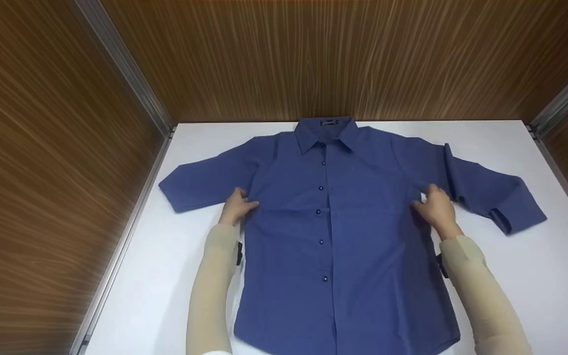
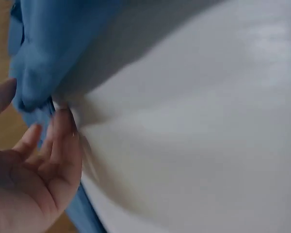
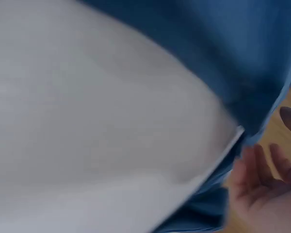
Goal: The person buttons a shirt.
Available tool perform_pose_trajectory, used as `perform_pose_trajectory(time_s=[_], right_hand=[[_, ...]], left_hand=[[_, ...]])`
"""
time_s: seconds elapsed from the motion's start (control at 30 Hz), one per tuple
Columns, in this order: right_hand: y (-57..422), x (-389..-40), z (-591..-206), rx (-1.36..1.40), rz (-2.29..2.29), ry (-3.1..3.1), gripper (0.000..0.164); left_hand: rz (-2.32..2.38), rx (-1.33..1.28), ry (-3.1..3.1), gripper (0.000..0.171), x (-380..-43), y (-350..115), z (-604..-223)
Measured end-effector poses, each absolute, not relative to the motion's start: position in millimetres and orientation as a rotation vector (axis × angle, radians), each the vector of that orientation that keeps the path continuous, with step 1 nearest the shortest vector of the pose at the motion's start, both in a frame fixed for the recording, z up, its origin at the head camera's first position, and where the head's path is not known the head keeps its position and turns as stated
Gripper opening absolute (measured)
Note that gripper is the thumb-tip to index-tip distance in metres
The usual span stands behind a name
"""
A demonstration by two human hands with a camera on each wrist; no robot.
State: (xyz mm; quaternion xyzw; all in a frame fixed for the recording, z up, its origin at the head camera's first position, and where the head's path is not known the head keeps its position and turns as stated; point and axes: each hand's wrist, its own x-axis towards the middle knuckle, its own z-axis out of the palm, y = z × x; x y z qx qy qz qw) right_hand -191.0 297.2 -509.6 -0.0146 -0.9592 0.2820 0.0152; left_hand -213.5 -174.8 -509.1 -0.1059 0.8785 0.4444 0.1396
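Note:
A blue button-up shirt lies face up on a white table, its collar at the far side and its sleeves spread outward. My left hand is at the left underarm seam, thumb spread away from the fingers over the cloth edge. In the left wrist view its fingertips are right at the shirt's edge, thumb apart. Opposite it, my right hand is at the right underarm, thumb on the cloth side. The right wrist view shows loosely bent fingers beside the blue fabric, with a gap to the thumb.
Brown wood-grain panels wall in the white table at the back and sides, with metal rails along the corners. The right sleeve has a raised fold and a turned cuff end; the left sleeve lies flatter.

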Motion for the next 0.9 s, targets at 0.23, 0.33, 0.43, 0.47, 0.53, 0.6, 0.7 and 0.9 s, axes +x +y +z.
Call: perform_pose_trajectory(time_s=[0.23, 0.33, 0.43, 0.47, 0.53, 0.6, 0.7, 0.9], right_hand=[[233, -202, -504, 0.486, 0.635, -2.974, 0.032], [200, -202, -501, 0.570, 0.676, -3.006, 0.024], [168, -204, -501, 0.546, 0.733, -3.047, 0.022], [159, -205, -502, 0.513, 0.744, -3.072, 0.024], [142, -206, -505, 0.440, 0.728, -3.148, 0.029], [128, -207, -509, 0.358, 0.658, -3.228, 0.034], [117, -208, -515, 0.280, 0.543, -3.318, 0.035], [118, -211, -516, 0.239, 0.624, -3.323, 0.018]], left_hand=[[0.536, -0.021, 2.964, 0.077, -215, -122, -500], [0.339, 0.114, 3.090, 0.061, -217, -95, -497], [0.393, 0.231, 3.037, 0.043, -218, -67, -494], [0.424, 0.255, 3.001, 0.039, -218, -58, -495], [0.452, 0.269, 2.932, 0.037, -218, -41, -498], [0.416, 0.267, 2.886, 0.037, -217, -28, -504], [0.275, 0.229, 2.853, 0.033, -215, -13, -510], [0.220, 0.168, 2.851, 0.019, -214, 0, -506]])
